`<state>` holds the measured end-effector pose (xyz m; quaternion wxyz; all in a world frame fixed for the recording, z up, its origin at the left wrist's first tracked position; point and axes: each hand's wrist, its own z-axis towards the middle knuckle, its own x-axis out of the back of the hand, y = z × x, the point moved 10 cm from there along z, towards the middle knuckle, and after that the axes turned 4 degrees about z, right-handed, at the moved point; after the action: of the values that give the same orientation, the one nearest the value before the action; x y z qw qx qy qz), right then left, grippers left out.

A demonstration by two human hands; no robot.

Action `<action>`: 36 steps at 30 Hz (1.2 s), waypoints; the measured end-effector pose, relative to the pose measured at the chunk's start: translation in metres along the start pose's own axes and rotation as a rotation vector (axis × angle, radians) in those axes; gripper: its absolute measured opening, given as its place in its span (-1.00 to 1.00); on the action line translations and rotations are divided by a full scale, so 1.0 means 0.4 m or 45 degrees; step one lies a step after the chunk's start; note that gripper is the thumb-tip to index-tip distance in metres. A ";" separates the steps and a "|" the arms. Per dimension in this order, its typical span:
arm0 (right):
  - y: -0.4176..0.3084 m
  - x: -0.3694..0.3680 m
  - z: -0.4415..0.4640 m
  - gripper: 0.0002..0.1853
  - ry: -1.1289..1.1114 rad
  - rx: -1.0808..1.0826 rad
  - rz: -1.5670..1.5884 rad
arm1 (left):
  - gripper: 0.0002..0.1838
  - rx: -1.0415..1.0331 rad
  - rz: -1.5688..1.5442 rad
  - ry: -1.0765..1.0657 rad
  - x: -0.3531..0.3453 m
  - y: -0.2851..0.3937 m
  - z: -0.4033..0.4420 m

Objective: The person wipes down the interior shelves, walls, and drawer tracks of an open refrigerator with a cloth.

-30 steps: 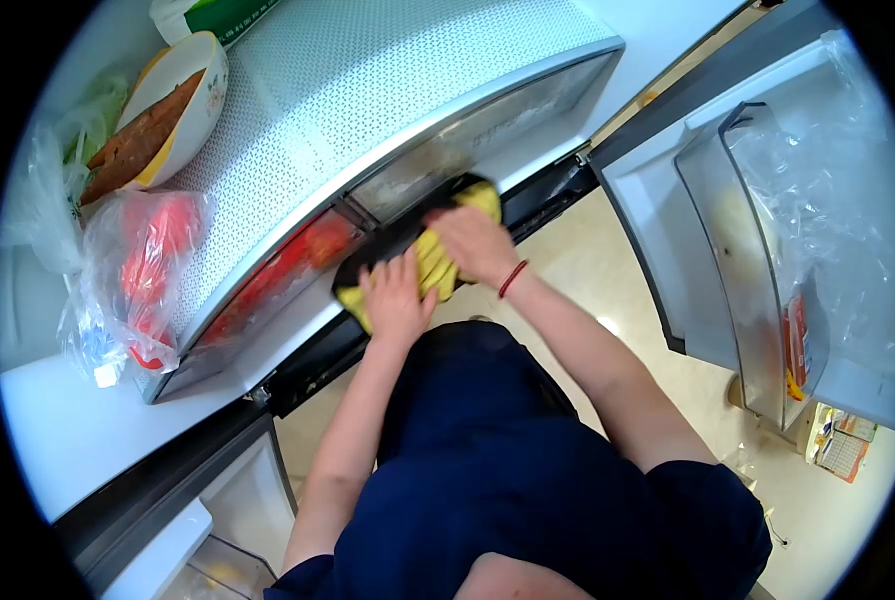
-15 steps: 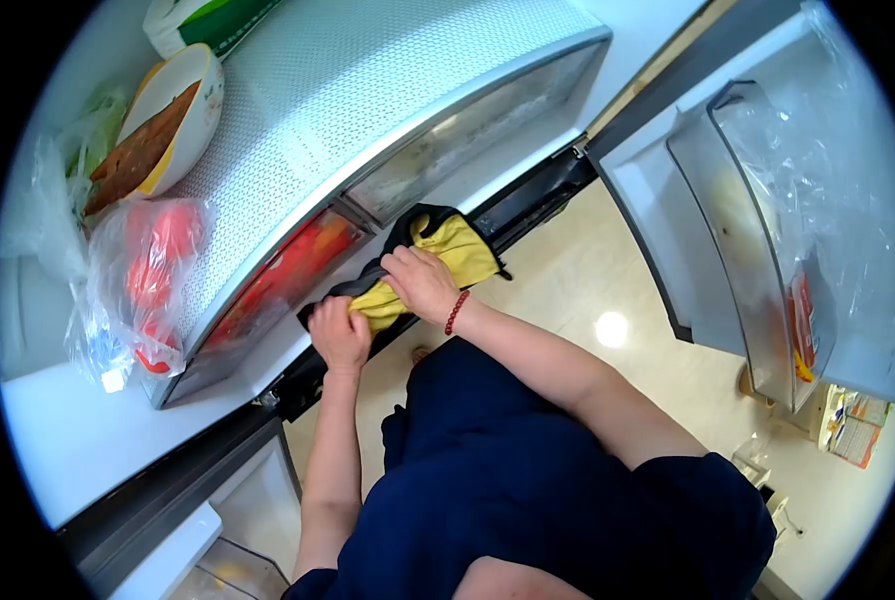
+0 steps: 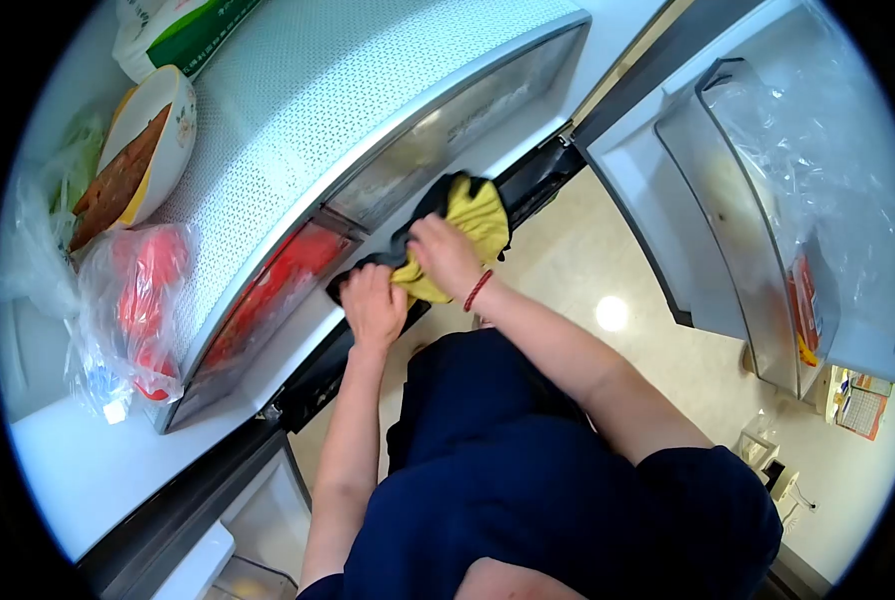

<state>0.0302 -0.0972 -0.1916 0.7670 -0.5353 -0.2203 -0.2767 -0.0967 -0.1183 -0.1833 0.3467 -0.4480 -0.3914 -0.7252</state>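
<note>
A yellow and dark grey cloth (image 3: 480,222) lies bunched over the front edge of the open fridge, below the drawers. My left hand (image 3: 375,308) grips its lower left end, the fingers curled over the grey side. Farther right, my right hand (image 3: 448,260), with a red bead bracelet at the wrist, is closed on the middle of the cloth. Part of the cloth is hidden under both hands. Just behind it are the clear drawer fronts, one with red packages (image 3: 273,290) inside.
On the patterned shelf (image 3: 298,110) stand a bowl (image 3: 180,135) with brown pieces, a green and white package (image 3: 183,35) and a clear bag of red items (image 3: 153,290). The right door (image 3: 618,190) and left door (image 3: 258,490) stand open, with bins on them.
Both hands have moved right along the fridge's front edge with the cloth. Its right end is now bunched higher and rounder. The view has shifted slightly.
</note>
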 end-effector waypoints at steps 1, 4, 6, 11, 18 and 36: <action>-0.002 0.005 0.004 -0.82 -0.026 -0.018 0.027 | -0.86 -0.009 0.005 0.013 0.004 -0.010 -0.008; 0.080 0.060 0.023 -0.85 0.089 0.003 -0.013 | -0.86 -0.072 -0.028 0.025 -0.012 0.010 0.008; 0.164 0.139 0.058 -0.84 0.085 -0.164 -0.154 | -0.87 -0.145 -0.159 -0.046 -0.034 0.077 0.052; 0.131 0.093 0.048 -0.83 0.153 -0.092 -0.051 | -0.87 -0.190 -0.138 -0.009 -0.047 0.124 0.090; 0.013 0.040 0.040 -0.80 -0.052 0.062 -0.142 | -0.77 -0.034 -0.174 -0.060 -0.026 0.009 -0.007; -0.202 -0.157 -0.010 -0.49 -0.341 0.493 -0.093 | -0.56 0.497 0.174 -0.029 0.074 -0.208 -0.183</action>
<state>-0.0701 -0.1111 -0.1765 0.8087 -0.4019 -0.3884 -0.1834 -0.2063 -0.1495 -0.1989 0.4709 -0.4059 -0.4973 -0.6051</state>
